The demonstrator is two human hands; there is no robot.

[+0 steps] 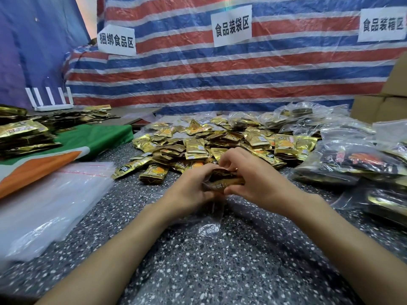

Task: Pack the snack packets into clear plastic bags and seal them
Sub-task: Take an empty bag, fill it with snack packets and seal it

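view from above a speckled grey table (231, 267), with two bare forearms reaching forward to its middle. the left hand (189, 191) and right hand (256, 181) meet there, both with fingers curled. the left hand pinches the mouth of a clear plastic bag (212, 219); the right hand grips a small bundle of snack packets (222, 180) at that mouth. how far into the bag the bundle sits cannot be told. the bundle lies crosswise, its long axis running left to right between the hands. the bag's long axis runs toward the person, open end up at the fingers, closed end trailing down onto the table.

just beyond the hands lies a loose pile of gold packets (211, 140), pointing every way. to the right sit filled clear bags (343, 166), each holding gold and dark packets, heaped on one another. to the left lies a flat stack of empty clear bags (52, 201), partly over a green and orange cloth (92, 139). more gold packets stand in stacks (24, 135) at the far left. cardboard boxes (378, 106) stand at the far right. a red, white and blue striped tarp (220, 73) hangs behind, with three white paper signs (231, 26) stuck on it.
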